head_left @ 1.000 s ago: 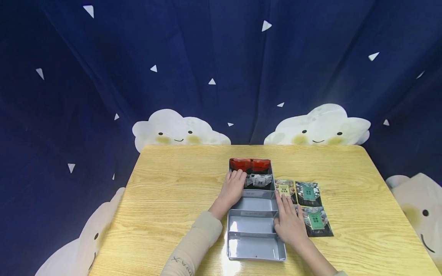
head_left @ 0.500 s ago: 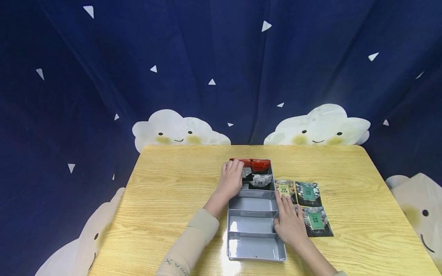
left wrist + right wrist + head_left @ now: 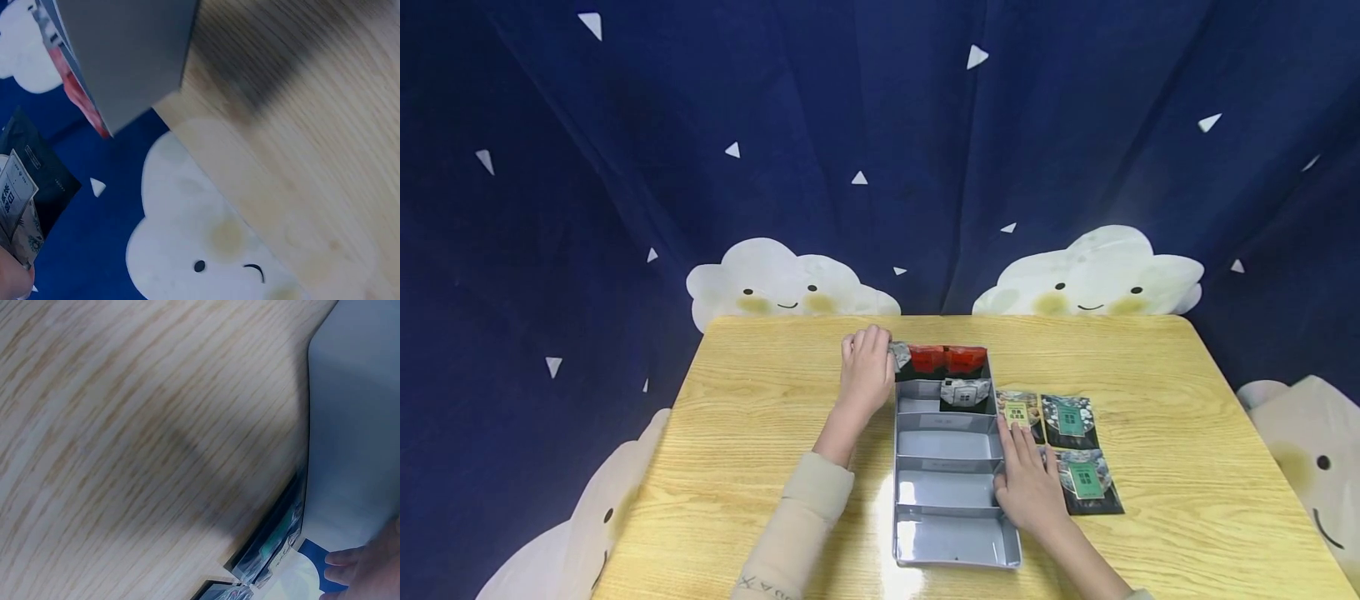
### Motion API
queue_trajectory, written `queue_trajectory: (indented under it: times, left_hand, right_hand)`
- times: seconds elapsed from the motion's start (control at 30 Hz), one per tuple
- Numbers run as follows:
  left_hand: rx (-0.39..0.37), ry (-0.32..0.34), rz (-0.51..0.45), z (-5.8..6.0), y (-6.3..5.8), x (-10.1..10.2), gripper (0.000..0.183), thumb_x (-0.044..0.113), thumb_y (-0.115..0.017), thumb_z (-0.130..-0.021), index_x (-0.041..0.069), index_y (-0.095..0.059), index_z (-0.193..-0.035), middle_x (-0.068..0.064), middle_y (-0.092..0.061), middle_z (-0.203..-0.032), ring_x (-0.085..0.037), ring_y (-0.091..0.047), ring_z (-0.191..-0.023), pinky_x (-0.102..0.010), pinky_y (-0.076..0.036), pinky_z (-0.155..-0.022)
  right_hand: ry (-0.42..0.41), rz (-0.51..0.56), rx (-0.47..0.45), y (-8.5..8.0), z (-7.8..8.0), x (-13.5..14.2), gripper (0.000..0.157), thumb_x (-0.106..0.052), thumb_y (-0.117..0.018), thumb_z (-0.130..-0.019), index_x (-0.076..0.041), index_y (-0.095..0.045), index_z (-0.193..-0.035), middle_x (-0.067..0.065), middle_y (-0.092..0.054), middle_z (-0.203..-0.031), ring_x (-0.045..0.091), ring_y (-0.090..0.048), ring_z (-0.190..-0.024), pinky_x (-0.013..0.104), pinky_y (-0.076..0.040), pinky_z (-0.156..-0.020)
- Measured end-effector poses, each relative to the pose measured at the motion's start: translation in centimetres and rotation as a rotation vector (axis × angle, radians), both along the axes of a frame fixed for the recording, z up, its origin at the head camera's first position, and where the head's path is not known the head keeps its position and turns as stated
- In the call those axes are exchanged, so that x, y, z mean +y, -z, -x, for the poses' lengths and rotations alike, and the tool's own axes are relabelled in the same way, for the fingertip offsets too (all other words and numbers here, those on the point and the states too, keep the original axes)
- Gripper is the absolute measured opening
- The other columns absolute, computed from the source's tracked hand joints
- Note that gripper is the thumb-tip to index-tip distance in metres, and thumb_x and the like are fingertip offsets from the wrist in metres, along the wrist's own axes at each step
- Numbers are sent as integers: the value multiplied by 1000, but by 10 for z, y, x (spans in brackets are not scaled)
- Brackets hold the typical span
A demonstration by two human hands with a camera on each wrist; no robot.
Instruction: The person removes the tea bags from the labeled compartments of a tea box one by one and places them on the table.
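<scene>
My left hand [image 3: 867, 371] pinches a sachet [image 3: 899, 357] with a silvery-grey top, just beyond the box's far left corner. In the left wrist view, its black back and a pale label show at the left edge. The grey divided box [image 3: 955, 537] stands on the table. Two red sachets [image 3: 964, 360] stand in its farthest compartment, and one silvery-grey sachet [image 3: 966, 393] stands on the right of the compartment nearer me. My right hand [image 3: 1032, 492] lies with straight fingers along the box's right side, fingertips at a yellow-labelled sachet [image 3: 1017, 412].
Right of the box, two green-labelled sachets [image 3: 1070, 421] lie flat on the wooden table [image 3: 760, 400], and my right hand partly covers that group. Three nearer compartments of the box hold nothing. A dark blue curtain [image 3: 820, 108] with clouds hangs behind the table's far edge.
My left hand has lifted a silvery-grey sachet out of the second compartment and carried it left and away, past the box's far left corner. The right hand stays put.
</scene>
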State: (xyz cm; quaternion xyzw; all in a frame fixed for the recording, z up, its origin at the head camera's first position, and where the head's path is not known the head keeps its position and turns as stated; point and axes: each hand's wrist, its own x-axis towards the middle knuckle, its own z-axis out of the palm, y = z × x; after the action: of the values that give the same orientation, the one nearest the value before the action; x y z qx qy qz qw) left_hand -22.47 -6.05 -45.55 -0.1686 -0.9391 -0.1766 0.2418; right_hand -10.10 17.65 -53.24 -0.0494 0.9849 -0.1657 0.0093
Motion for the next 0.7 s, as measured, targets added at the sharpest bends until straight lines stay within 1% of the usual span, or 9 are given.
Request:
queue_trajectory:
  times: [0.13,0.2,0.3,0.37,0.5,0.57,0.7]
  left_hand:
    - [18,-34,-23,4,6,-13,12,11,-39,-85,6,-49,-88,-6,-48,-87,-26,-45,-85,-42,-30,-90]
    - [8,-47,-16,5,9,-19,12,11,-38,-86,6,-49,-88,-6,-48,-87,-25,-45,-84,-42,-29,-91]
    - [-45,-65,8,7,16,-26,14,12,-37,-87,6,-50,-88,-6,-50,-87,-25,-45,-85,-42,-29,-92]
    - [-103,-69,32,7,22,-30,15,13,-37,-89,7,-51,-89,-5,-51,-87,-24,-46,-86,-42,-29,-93]
    - [-200,-60,73,7,38,-34,18,16,-37,-91,7,-53,-91,-5,-54,-91,-24,-47,-91,-41,-30,-93]
    - [-229,-52,85,7,48,-35,19,17,-37,-91,7,-54,-92,-6,-56,-93,-24,-49,-93,-41,-31,-92]
    - [-256,-48,97,6,68,-34,20,17,-39,-90,7,-56,-92,-6,-58,-94,-24,-51,-92,-40,-33,-90]
  right_hand:
    - [1,3,-1,0,0,0,77,-12,-50,-80,-10,-12,-147,24,-28,-144,41,-20,-133,60,-8,-104]
    - [1,8,-1,0,0,0,77,-12,-50,-80,-10,-12,-147,24,-28,-144,41,-20,-133,60,-8,-104]
    - [1,6,-6,0,0,0,77,-12,-50,-81,-11,-11,-148,24,-28,-144,41,-20,-133,60,-7,-105]
    - [2,7,-8,1,0,0,77,-12,-49,-81,-11,-11,-148,24,-27,-144,41,-19,-133,60,-7,-105]
    - [3,7,-5,2,0,1,78,-12,-49,-80,-11,-10,-148,24,-28,-144,41,-20,-133,60,-7,-105]
    - [3,6,-2,2,1,1,78,-12,-50,-80,-12,-10,-148,24,-28,-144,40,-19,-134,60,-7,-105]
    - [2,3,-5,3,1,1,79,-12,-50,-81,-12,-8,-148,24,-27,-144,40,-19,-134,60,-7,-105]
